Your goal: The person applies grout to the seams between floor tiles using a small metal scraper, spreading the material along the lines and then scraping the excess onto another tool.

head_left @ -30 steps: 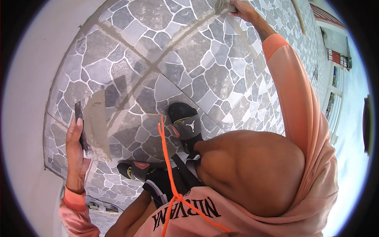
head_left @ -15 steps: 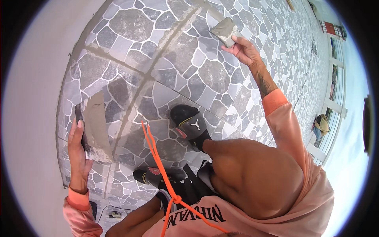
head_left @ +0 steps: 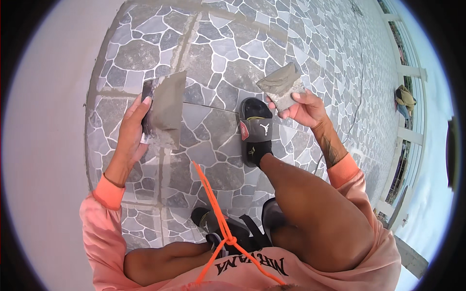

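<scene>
Left hand (head_left: 130, 131) gripping a mortar-coated flat trowel (head_left: 165, 109), fingers curled along its left edge, left of the black slide sandal (head_left: 256, 131). Right hand (head_left: 303, 107) pinching a mortar-smeared scraper (head_left: 280, 86), blade jutting beyond fingertips (head_left: 284, 112), just above-right of that sandal, over grey stone-pattern tiles (head_left: 218, 48).

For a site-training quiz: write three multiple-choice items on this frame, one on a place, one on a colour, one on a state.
1. Where is the sandalled foot?
A. on the stone-pattern tile floor
B. on grass
C. on a ladder rung

2. What colour are the sleeves?
A. blue
B. pink-orange
C. white

3. What coats the flat board in the left hand?
A. nothing
B. red paint
C. grey mortar

Answers:
1 A, the black sandal rests flat on the tiles.
2 B, both cuffs show that colour.
3 C, a grey layer covers its face; the right hand holds a mortar-smeared trowel.
</scene>
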A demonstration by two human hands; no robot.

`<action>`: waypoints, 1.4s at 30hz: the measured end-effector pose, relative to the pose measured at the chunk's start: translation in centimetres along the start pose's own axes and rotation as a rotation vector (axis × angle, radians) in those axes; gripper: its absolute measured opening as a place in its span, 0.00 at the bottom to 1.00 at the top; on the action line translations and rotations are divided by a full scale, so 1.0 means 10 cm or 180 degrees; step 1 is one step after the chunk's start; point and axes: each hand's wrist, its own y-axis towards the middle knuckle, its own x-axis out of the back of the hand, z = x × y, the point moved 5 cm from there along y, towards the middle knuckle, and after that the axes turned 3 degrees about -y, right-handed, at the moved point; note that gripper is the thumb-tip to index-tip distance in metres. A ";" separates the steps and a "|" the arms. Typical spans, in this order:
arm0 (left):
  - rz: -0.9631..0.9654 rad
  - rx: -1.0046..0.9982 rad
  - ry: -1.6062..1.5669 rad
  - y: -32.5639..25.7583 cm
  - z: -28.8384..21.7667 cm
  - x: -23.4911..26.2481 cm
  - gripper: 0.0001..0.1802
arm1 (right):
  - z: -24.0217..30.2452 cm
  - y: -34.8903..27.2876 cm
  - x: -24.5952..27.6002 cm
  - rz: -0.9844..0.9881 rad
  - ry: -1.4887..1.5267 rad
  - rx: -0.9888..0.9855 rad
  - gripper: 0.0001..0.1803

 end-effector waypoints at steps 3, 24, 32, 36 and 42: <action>0.0211 0.0232 0.0010 0.11 0.15 -0.05 0.18 | 0.15 -0.36 0.05 -0.0339 -0.0259 -0.0009 0.31; -0.1358 0.0058 0.0270 -1.05 0.90 -0.60 0.25 | 1.46 0.93 0.90 0.1287 -0.2270 -0.0965 0.25; -0.1976 -0.0265 0.0114 -1.52 1.24 -1.43 0.25 | 1.42 0.84 1.81 0.1070 -0.2218 -0.1130 0.24; -0.2494 -0.0614 -0.0244 -1.70 1.61 -1.85 0.26 | 1.59 1.05 2.22 0.0950 -0.2600 -0.1037 0.21; -0.2953 -0.0887 -0.0293 -1.88 1.99 -1.77 0.23 | 1.45 1.45 2.31 0.1322 -0.2491 -0.1227 0.23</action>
